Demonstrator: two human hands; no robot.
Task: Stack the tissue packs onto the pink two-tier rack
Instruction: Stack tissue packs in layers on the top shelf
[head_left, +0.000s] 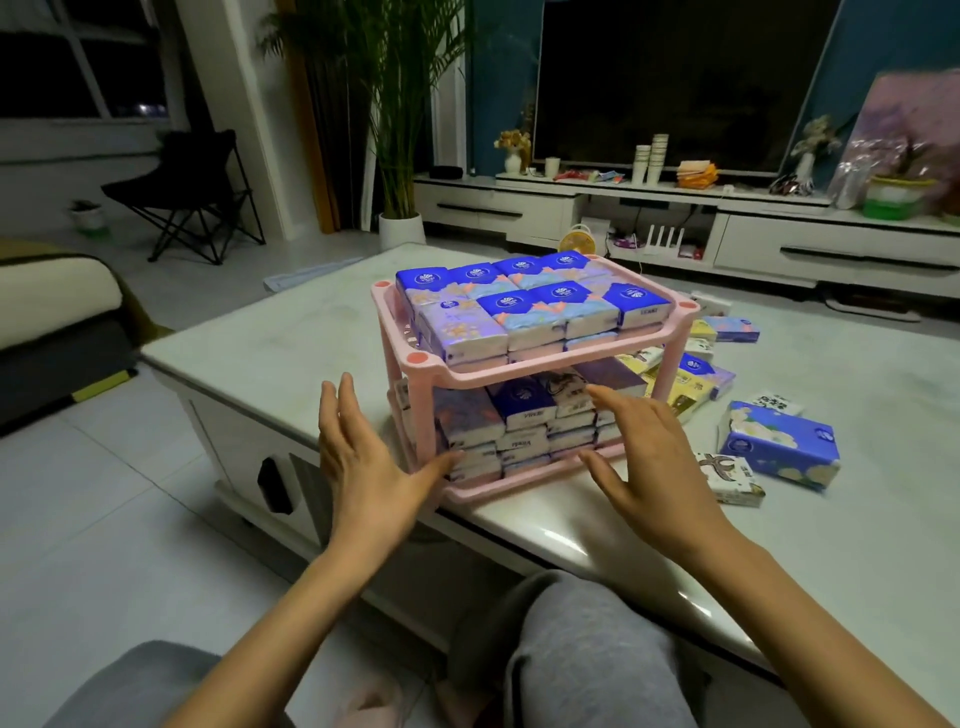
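Writing: the top packs (519, 312) are showing blue panels with a round white emblem, but the lettering is too blurred to read. Small dark print is showing on the white ends of the lower packs (524, 423), and it too is unreadable.
Left grip (363, 457): it is hovering wide open and holding nothing. The fingers are pointing straight up and away, the palm is facing right, and the thumb is reaching toward the lower tier's near left corner. Whether the thumb is touching cannot be told.
Right grip (649, 462): it is spreading wide open, palm down, and holding nothing. The fingers are pointing left and away across the lower tier's front, and the thumb is angling toward the bottom rim. Contact cannot be told.
Arms: both bare forearms are stretching forward from the bottom edge.
Rack (467, 371): it is standing between the two grips, just ahead of them, near the surface's (285, 332) front edge.
Packs on the rack: both tiers are sitting full, with packs lying in layers.
Loose packs (779, 441): they are lying scattered on the surface to the right of the right grip and beyond it, behind the rack.
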